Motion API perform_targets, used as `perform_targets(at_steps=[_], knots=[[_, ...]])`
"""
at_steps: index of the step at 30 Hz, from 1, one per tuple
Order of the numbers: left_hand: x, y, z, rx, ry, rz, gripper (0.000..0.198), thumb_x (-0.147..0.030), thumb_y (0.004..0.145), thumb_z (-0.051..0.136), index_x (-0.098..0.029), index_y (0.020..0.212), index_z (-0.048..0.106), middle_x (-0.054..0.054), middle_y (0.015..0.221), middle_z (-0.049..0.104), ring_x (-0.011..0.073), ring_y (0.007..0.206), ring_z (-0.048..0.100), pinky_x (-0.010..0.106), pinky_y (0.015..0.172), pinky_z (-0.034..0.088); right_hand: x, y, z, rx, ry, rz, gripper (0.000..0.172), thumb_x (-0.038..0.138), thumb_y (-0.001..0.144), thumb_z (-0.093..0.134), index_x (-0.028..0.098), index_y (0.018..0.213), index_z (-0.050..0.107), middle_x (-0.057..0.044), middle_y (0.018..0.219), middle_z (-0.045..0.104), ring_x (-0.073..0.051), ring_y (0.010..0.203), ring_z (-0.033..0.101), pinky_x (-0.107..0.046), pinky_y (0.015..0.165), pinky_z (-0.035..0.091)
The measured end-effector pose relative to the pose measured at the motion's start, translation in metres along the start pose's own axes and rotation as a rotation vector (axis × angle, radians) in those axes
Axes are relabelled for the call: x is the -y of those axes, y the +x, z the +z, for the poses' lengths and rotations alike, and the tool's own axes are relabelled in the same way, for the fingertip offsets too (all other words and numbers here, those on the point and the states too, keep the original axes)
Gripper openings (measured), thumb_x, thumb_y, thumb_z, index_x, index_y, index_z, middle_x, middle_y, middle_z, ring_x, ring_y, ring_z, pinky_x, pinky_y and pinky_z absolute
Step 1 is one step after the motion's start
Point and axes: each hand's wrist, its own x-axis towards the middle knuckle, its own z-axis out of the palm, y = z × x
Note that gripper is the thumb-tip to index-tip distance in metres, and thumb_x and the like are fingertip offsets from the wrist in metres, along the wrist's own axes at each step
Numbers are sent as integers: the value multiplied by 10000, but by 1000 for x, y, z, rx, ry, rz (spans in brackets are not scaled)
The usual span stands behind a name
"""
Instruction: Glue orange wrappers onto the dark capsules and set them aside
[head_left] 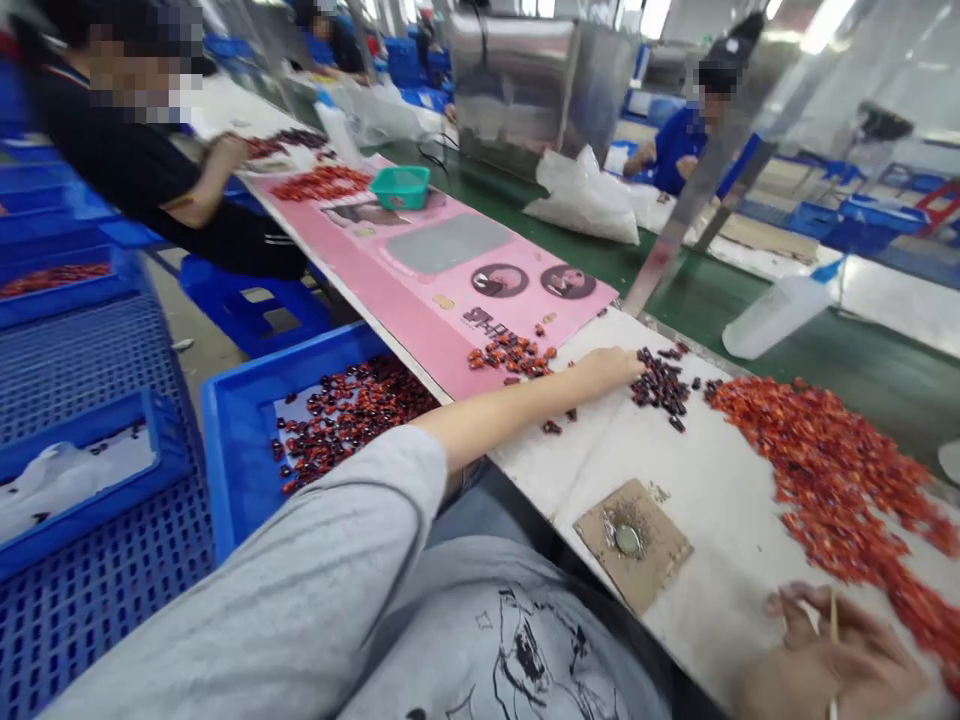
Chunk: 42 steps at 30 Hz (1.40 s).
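Note:
My left hand [609, 371] reaches across the white work surface, fingers bunched together at the edge of a small heap of dark glossy pieces [660, 388]. What its fingertips hold, if anything, is hidden. Low on the right, my right hand [840, 655] is closed around a thin pale stick [834, 615], slightly blurred. Beyond it spreads a large pile of translucent red-orange pieces [832, 470]. Between my hands lies a square of brown cardboard [660, 560] with a small round metallic dish or cap [628, 540] on it. Red and dark pieces [514, 354] are scattered left of my left hand.
A pink printed mat [360, 265] bears a green basket [400, 188]. Blue crates [217, 450] stand at left, one with many red-dark pieces [352, 410]. A white squeeze bottle [776, 315] lies beyond a slanted metal post [686, 220]. A co-worker [150, 170] sits at left.

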Motion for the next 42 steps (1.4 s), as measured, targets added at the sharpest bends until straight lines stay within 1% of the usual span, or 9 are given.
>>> perform_targets(at_steps=[3, 5, 8, 12, 16, 20, 25, 29, 42], knots=[[-16, -41, 6, -95, -180, -12, 311, -18, 944, 491, -103, 1134, 722, 156, 1160, 738, 241, 1064, 710, 401, 946, 579, 12, -18, 6, 35, -16, 32, 383, 578, 808, 735, 202, 860, 678, -22, 744, 648, -179, 641, 628, -315, 536, 500], [-25, -76, 14, -147, -358, -19, 347, -24, 927, 487, -103, 1163, 728, 155, 1131, 762, 219, 973, 737, 355, 861, 604, 19, -31, 10, 155, -99, 98, 344, 517, 854, 728, 190, 961, 753, -44, 800, 714, -158, 676, 655, -306, 621, 538], [-40, -128, 27, -293, -1227, -217, 190, -219, 787, 789, -168, 969, 810, 79, 875, 809, 201, 744, 752, 298, 668, 622, 30, -47, 18, 424, -71, 185, 222, 419, 838, 772, 217, 924, 804, -51, 816, 769, -173, 710, 707, -309, 658, 587], [-64, -171, 40, -232, -1712, -475, 240, -214, 585, 945, -214, 793, 826, 19, 669, 778, 116, 502, 650, 222, 511, 563, 40, -57, 29, 576, -86, 114, 132, 293, 903, 704, 231, 874, 817, -61, 820, 805, -199, 737, 743, -342, 694, 621], [-77, -176, 45, -190, -1754, -580, 266, -281, 556, 978, -202, 758, 824, 53, 724, 799, 141, 552, 691, 242, 547, 592, 39, -60, 36, 669, -164, -53, 146, 189, 912, 670, 231, 883, 806, -56, 841, 816, -205, 787, 755, -348, 749, 623], [-76, -173, 43, -200, -1739, -593, 286, -337, 523, 994, -199, 691, 808, 40, 741, 784, 155, 555, 705, 259, 540, 603, 36, -63, 40, 639, -229, -170, 168, 158, 920, 638, 214, 854, 782, -62, 807, 799, -201, 764, 740, -339, 733, 605], [-79, -174, 35, -203, -1790, -643, 312, -368, 525, 1002, -222, 741, 830, 34, 715, 796, 163, 567, 724, 244, 520, 585, 42, -62, 43, 638, -236, -3, 184, 203, 904, 659, 194, 761, 774, -55, 712, 769, -185, 662, 702, -287, 574, 532], [-88, -177, 31, -217, -1791, -671, 297, -336, 527, 1005, -233, 753, 842, 30, 724, 814, 152, 578, 736, 237, 566, 608, 50, -60, 48, 579, -157, 90, 172, 250, 900, 682, 199, 787, 802, -61, 777, 807, -183, 665, 714, -290, 572, 523], [-105, -178, 38, -296, -1753, -642, 244, -333, 573, 985, -268, 761, 844, 21, 755, 823, 167, 601, 753, 261, 581, 652, 66, -63, 61, 582, -114, -147, 166, 243, 951, 670, 250, 833, 786, -8, 728, 790, -192, 664, 706, -388, 758, 515]])
